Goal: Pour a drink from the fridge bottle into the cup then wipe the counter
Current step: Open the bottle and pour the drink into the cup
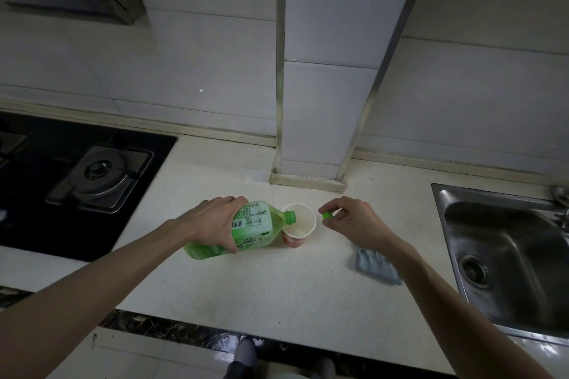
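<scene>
My left hand (212, 221) grips a green tea bottle (252, 229) from above and holds it tilted almost flat, neck to the right. Its open mouth rests over the rim of a paper cup (297, 226) that stands upright on the white counter (277, 286). The cup is white inside with a red band outside. Just right of the cup, my right hand (354, 221) pinches the bottle's green cap (326, 215) between thumb and fingers. A folded grey-blue cloth (377, 266) lies on the counter under my right forearm.
A black gas hob (77, 181) fills the left side of the counter. A steel sink (505, 252) sits at the right edge. A tiled wall column (311, 120) rises just behind the cup. The counter's front edge has a dark trim.
</scene>
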A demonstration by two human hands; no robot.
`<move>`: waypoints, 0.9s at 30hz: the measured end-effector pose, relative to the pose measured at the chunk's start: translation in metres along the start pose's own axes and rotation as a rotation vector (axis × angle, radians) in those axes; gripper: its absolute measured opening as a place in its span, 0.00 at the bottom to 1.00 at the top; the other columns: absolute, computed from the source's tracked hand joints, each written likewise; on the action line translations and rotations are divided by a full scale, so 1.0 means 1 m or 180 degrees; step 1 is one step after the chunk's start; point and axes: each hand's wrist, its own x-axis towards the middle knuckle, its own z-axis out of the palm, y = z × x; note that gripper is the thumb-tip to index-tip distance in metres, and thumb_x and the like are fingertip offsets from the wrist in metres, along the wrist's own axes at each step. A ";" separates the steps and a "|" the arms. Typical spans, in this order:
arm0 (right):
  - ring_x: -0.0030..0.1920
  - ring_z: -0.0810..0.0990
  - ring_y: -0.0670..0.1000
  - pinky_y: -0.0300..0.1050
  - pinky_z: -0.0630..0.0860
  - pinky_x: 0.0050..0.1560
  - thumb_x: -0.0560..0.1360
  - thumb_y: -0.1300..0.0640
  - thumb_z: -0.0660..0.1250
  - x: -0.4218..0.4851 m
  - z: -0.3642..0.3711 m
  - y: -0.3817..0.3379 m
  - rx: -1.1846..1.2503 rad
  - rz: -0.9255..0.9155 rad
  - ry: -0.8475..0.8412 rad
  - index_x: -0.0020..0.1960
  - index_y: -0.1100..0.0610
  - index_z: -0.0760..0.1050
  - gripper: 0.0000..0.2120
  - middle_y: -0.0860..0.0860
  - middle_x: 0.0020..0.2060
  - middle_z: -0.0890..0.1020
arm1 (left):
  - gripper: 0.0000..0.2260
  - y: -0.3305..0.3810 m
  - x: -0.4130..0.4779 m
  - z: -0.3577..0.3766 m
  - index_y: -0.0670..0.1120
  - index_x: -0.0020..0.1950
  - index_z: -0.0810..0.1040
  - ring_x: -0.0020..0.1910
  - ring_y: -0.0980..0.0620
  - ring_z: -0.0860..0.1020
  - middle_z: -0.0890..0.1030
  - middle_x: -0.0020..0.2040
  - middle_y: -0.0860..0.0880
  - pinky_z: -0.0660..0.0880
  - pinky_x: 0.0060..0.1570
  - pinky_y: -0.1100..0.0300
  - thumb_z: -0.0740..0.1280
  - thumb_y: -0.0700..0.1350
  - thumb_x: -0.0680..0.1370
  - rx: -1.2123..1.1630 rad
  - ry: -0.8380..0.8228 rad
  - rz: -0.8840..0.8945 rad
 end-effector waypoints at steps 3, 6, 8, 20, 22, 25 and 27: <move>0.48 0.80 0.46 0.34 0.75 0.47 0.77 0.58 0.68 -0.001 0.000 0.001 0.0011 0.0012 -0.0005 0.61 0.54 0.78 0.12 0.47 0.50 0.80 | 0.39 0.001 0.000 -0.001 0.52 0.69 0.64 0.51 0.54 0.75 0.74 0.55 0.54 0.78 0.48 0.57 0.77 0.58 0.63 0.0059 -0.0003 0.0017; 0.48 0.80 0.47 0.35 0.75 0.49 0.78 0.57 0.68 -0.001 -0.001 0.002 -0.0010 0.0002 -0.0023 0.61 0.54 0.78 0.12 0.48 0.52 0.81 | 0.39 0.003 0.002 -0.002 0.52 0.69 0.64 0.50 0.54 0.74 0.74 0.55 0.54 0.77 0.48 0.59 0.77 0.59 0.63 0.0152 0.0010 0.0051; 0.48 0.80 0.46 0.32 0.73 0.46 0.78 0.57 0.68 0.000 -0.001 0.003 -0.0042 -0.0011 -0.0035 0.61 0.53 0.78 0.12 0.48 0.52 0.80 | 0.39 0.003 0.003 -0.002 0.52 0.70 0.64 0.50 0.54 0.74 0.74 0.55 0.54 0.77 0.48 0.59 0.76 0.59 0.63 0.0175 0.0022 0.0049; 0.46 0.80 0.43 0.31 0.74 0.45 0.77 0.56 0.68 0.003 0.002 0.013 -0.0094 0.0021 -0.0064 0.60 0.52 0.79 0.12 0.48 0.54 0.81 | 0.42 0.001 0.008 -0.002 0.52 0.72 0.62 0.52 0.54 0.74 0.74 0.57 0.53 0.76 0.51 0.58 0.76 0.59 0.63 0.0320 0.0028 0.0035; 0.45 0.79 0.41 0.29 0.72 0.42 0.77 0.56 0.69 0.004 0.002 0.013 -0.0089 0.0019 -0.0050 0.60 0.52 0.79 0.12 0.47 0.53 0.81 | 0.41 0.000 0.009 -0.003 0.53 0.72 0.62 0.52 0.54 0.74 0.74 0.56 0.54 0.76 0.51 0.57 0.76 0.59 0.63 0.0328 0.0029 0.0030; 0.43 0.78 0.40 0.28 0.71 0.41 0.77 0.56 0.69 0.007 0.002 0.013 -0.0088 0.0020 -0.0050 0.60 0.52 0.79 0.12 0.45 0.50 0.80 | 0.40 -0.001 0.010 -0.003 0.53 0.70 0.63 0.51 0.54 0.74 0.74 0.55 0.54 0.77 0.50 0.57 0.76 0.59 0.63 0.0329 0.0034 0.0013; 0.44 0.78 0.40 0.28 0.72 0.42 0.77 0.56 0.69 0.008 0.002 0.013 -0.0097 0.0020 -0.0052 0.59 0.52 0.79 0.11 0.45 0.51 0.80 | 0.40 -0.002 0.011 -0.004 0.53 0.70 0.63 0.51 0.54 0.74 0.74 0.55 0.54 0.76 0.49 0.58 0.76 0.59 0.63 0.0348 0.0031 -0.0001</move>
